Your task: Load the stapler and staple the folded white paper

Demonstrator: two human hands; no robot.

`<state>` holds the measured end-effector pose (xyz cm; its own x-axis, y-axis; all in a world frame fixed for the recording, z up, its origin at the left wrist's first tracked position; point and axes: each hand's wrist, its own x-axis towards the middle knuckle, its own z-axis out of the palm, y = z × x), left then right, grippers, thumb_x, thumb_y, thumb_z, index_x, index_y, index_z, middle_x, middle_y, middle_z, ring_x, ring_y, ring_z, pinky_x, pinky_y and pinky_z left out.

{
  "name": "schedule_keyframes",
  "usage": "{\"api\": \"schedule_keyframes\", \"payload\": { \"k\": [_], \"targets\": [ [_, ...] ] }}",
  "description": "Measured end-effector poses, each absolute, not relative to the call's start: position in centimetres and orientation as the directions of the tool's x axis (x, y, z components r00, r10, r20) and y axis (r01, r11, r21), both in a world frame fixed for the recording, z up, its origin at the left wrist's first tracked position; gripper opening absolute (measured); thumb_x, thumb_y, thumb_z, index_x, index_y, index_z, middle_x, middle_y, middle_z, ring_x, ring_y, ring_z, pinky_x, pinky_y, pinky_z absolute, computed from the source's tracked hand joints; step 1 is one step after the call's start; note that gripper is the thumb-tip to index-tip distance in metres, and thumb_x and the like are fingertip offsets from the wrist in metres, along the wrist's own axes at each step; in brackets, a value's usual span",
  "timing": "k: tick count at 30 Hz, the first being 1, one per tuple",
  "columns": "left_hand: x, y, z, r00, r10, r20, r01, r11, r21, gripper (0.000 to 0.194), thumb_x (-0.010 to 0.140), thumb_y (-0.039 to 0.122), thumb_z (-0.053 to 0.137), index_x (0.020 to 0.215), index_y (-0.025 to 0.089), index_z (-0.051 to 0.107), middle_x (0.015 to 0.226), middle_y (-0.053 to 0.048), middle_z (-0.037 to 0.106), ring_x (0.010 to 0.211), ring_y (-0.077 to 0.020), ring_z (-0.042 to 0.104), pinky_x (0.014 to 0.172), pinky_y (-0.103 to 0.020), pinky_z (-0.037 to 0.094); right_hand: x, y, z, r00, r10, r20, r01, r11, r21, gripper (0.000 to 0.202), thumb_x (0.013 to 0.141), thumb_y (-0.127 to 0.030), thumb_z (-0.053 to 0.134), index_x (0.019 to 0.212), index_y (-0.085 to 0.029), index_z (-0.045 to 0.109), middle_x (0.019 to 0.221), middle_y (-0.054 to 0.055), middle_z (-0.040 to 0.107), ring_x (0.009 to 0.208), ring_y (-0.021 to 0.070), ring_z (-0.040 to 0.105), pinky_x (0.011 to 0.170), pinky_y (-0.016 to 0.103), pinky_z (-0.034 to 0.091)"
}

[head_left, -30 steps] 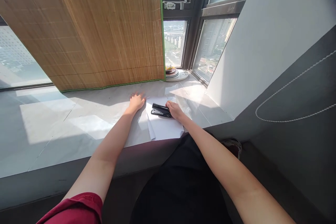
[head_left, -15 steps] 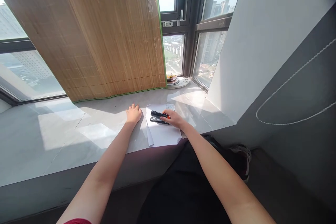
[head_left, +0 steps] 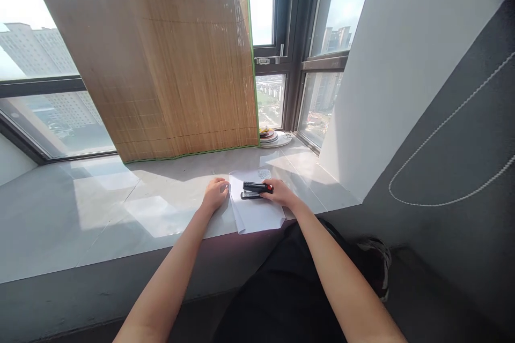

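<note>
White sheets of paper lie on the tiled window ledge, with a small printed patch near the top edge. My right hand is wrapped round the right end of a black stapler, whose jaws point left over the paper. My left hand is at the left edge of the sheets, its thumb and fingers curled together at the paper's edge; whether they pinch the paper is too small to tell.
A bamboo mat with green edging leans against the windows behind. Stacked plates stand in the window corner. A white beaded cord hangs at the right, and a shoe is below the ledge.
The view has tilted up, showing the mat's top edge. My left hand has moved to the paper's edge and its spread fingers have curled. The stapler stays in my right hand.
</note>
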<state>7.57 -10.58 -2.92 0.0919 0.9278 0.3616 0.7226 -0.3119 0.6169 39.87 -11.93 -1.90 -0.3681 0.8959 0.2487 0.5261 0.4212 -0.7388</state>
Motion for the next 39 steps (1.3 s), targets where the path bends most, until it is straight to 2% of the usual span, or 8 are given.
{"api": "schedule_keyframes", "payload": {
  "k": [3,8,11,15,24,29,32,39],
  "targets": [
    [7.6,-10.9,-1.3,0.147,0.909,0.389,0.584,-0.397,0.708,0.025,0.092,0.039,0.065,0.108,0.025,0.079,0.134,-0.012,0.068,0.129,-0.0324,0.065,0.114,-0.049,0.053,40.2,-11.8,-1.6,-0.334,0.907,0.255,0.438,0.389,-0.81,0.031,0.092,-0.04,0.068,0.114,-0.022,0.08,0.112,0.007,0.078,0.102,0.0258,0.068,0.096,0.038,0.05],
    [7.3,-11.1,0.1,0.188,0.917,0.353,0.386,-0.399,0.831,0.037,0.097,0.059,0.063,0.091,0.023,0.061,0.099,-0.006,0.069,0.093,-0.0235,0.068,0.09,-0.039,0.058,40.5,-11.5,-1.2,-0.321,0.925,0.203,0.425,0.333,-0.842,0.033,0.082,-0.022,0.055,0.102,-0.02,0.081,0.112,0.008,0.081,0.102,0.0259,0.069,0.098,0.039,0.049],
    [7.3,-10.8,-0.3,0.299,0.904,0.305,0.344,-0.4,0.849,0.043,0.093,0.065,0.07,0.104,0.024,0.065,0.117,-0.01,0.074,0.108,-0.0269,0.071,0.098,-0.041,0.058,40.7,-11.7,-1.1,-0.372,0.903,0.215,0.39,0.362,-0.847,0.037,0.08,-0.023,0.058,0.109,-0.02,0.082,0.119,0.008,0.08,0.104,0.0259,0.068,0.095,0.037,0.05],
    [7.7,-10.3,-1.2,0.476,0.844,0.248,0.341,-0.437,0.832,0.055,0.084,0.061,0.083,0.124,0.025,0.074,0.145,-0.014,0.071,0.137,-0.0328,0.065,0.118,-0.049,0.05,40.7,-12.1,-1.2,-0.438,0.871,0.221,0.447,0.424,-0.788,0.037,0.08,-0.035,0.078,0.114,-0.021,0.082,0.106,0.006,0.079,0.094,0.0243,0.066,0.09,0.036,0.049],
    [8.0,-10.1,-0.8,0.551,0.806,0.214,0.419,-0.49,0.765,0.061,0.072,0.056,0.095,0.123,0.026,0.081,0.135,-0.011,0.077,0.131,-0.0365,0.067,0.116,-0.051,0.05,39.8,-11.6,-1.8,-0.366,0.873,0.323,0.533,0.481,-0.696,0.025,0.084,-0.019,0.077,0.108,-0.021,0.083,0.1,0.005,0.077,0.093,0.0228,0.066,0.091,0.036,0.048],
    [8.0,-10.1,-0.9,0.551,0.806,0.217,0.427,-0.496,0.756,0.053,0.075,0.059,0.092,0.116,0.026,0.083,0.139,-0.011,0.076,0.133,-0.0372,0.067,0.117,-0.049,0.051,40.0,-11.5,-2.0,-0.336,0.888,0.313,0.514,0.452,-0.729,0.032,0.081,-0.029,0.085,0.112,-0.022,0.083,0.104,0.006,0.078,0.101,0.0253,0.068,0.095,0.037,0.05],
    [8.0,-10.1,-0.9,0.548,0.811,0.206,0.427,-0.482,0.765,0.054,0.076,0.058,0.091,0.119,0.026,0.082,0.137,-0.01,0.076,0.13,-0.0364,0.068,0.115,-0.049,0.051,40.4,-11.3,-2.1,-0.317,0.897,0.31,0.436,0.428,-0.792,0.032,0.092,-0.042,0.075,0.116,-0.022,0.081,0.118,0.008,0.079,0.105,0.025,0.069,0.099,0.039,0.051],
    [8.1,-10.3,-0.7,0.529,0.826,0.193,0.465,-0.473,0.749,0.061,0.075,0.061,0.091,0.123,0.024,0.08,0.133,-0.01,0.076,0.125,-0.0352,0.069,0.11,-0.047,0.054,40.3,-10.9,-2.6,-0.322,0.926,0.199,0.437,0.332,-0.836,0.032,0.099,-0.024,0.05,0.111,-0.024,0.079,0.121,0.007,0.079,0.119,0.0258,0.067,0.113,0.042,0.049]
  ]
}}
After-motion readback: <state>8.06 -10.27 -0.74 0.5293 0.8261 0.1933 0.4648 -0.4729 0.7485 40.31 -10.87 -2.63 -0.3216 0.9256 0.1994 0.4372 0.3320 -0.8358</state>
